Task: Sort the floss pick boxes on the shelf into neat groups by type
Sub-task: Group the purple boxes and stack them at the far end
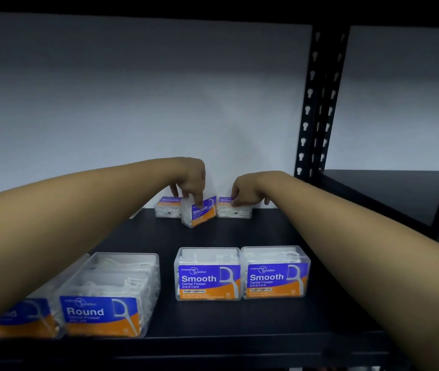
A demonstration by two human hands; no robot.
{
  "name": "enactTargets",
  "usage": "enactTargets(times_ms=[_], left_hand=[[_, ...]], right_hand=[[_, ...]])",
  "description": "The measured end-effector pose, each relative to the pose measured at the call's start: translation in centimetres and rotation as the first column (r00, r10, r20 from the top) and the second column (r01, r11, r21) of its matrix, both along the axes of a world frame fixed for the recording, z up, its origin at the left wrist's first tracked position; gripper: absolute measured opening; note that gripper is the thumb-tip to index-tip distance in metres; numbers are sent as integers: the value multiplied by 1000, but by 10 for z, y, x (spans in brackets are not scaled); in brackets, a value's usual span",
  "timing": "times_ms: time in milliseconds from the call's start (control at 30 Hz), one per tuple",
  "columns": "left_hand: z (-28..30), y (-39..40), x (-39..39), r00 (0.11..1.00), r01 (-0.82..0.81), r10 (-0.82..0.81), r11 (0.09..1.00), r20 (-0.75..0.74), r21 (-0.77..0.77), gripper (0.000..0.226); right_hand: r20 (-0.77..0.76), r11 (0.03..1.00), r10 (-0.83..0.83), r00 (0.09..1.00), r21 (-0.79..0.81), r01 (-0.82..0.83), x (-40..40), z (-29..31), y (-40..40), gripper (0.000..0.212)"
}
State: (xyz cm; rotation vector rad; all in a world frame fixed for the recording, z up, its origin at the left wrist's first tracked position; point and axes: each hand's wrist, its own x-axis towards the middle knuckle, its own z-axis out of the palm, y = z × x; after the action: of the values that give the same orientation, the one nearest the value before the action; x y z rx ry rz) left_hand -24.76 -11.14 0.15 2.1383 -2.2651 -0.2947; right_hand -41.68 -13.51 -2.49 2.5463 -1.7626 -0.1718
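Clear floss pick boxes with blue and orange labels stand on a black shelf (239, 236). At the back, my left hand (191, 180) grips a tilted "Smooth" box (199, 212) from above. Behind it on the left stands another Smooth box (166, 207). My right hand (247, 192) rests on top of a third Smooth box (234, 211) against the wall, fingers closed over its top. Two Smooth boxes (207, 274) (276, 271) stand side by side at the front. Two "Round" boxes (108, 295) (22, 317) stand at the front left, the leftmost partly hidden by my arm.
A white wall closes the back of the shelf. A black perforated upright (317, 103) stands at the right, with a neighbouring black shelf (389, 191) beyond it. A dark shelf overhead caps the space. The shelf's front lip (186, 349) runs along the bottom.
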Motion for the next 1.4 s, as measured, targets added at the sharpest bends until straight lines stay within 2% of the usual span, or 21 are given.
enactTargets(times_ms=[200, 367, 467, 600, 700, 900, 1100, 1233, 1400], left_hand=[[5, 16, 10, 996, 81, -85, 992, 33, 100, 55], [-3, 27, 10, 991, 118, -125, 985, 52, 127, 58], [-7, 29, 7, 988, 143, -148, 983, 37, 112, 58], [-9, 29, 4, 982, 191, -190, 975, -17, 116, 51], [-16, 27, 0, 980, 195, -199, 972, 18, 129, 53], [-32, 28, 1, 975, 209, -216, 970, 48, 122, 43], [-27, 38, 4, 967, 256, -255, 957, -26, 137, 37], [-25, 46, 3, 963, 270, -264, 953, -60, 136, 35], [-28, 53, -2, 958, 284, -273, 941, -83, 183, 33]], right_hand=[[-15, 1000, 18, 1000, 0, -18, -2, 1, 0, 41], [47, 999, 6, 999, 47, -8, -3, 4, -2, 41], [104, 997, -3, 995, 76, -5, -3, 5, -2, 48], [73, 989, -17, 997, 147, 6, -3, 1, 0, 62], [87, 983, -19, 996, 181, 3, -4, -5, 1, 75], [164, 969, -44, 986, 248, 2, -4, -8, 2, 83], [272, 986, 11, 962, 159, -56, -10, -2, 13, 90], [314, 990, 57, 948, 102, -93, -8, 8, 27, 78], [258, 998, 47, 965, 36, -58, -14, 23, 49, 67]])
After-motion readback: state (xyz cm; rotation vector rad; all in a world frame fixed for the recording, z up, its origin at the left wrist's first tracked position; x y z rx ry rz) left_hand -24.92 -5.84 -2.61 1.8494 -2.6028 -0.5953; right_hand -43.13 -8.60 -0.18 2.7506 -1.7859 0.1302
